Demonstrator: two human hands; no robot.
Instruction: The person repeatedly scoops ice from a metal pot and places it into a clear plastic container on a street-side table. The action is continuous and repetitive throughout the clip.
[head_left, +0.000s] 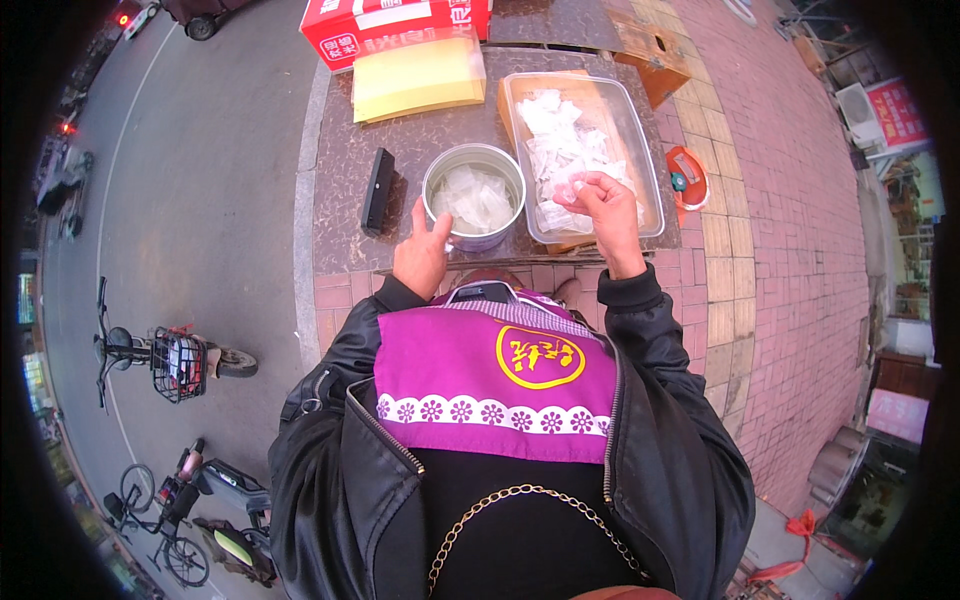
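My left hand (421, 253) is at the near left side of a round metal tin (512, 162), thumb and forefinger against its rim. Whitish translucent small packets (474, 201) lie loose inside the tin. A tiny white bit shows beside the left fingers, too small to name. Over the near part of a clear plastic tray (651, 169), my right hand (613, 214) pinches a small translucent packet (564, 186) between thumb and fingers. Beneath that hand, the tray holds a heap of small white packets (551, 120). The right palm is hidden.
Both containers stand on a marbled dark tabletop (337, 187). Left of the tin is a black oblong object (378, 192). Yellow sheets (418, 79) and a red printed box (330, 46) sit behind. A wooden box (656, 56) and orange container (688, 180) are at the right.
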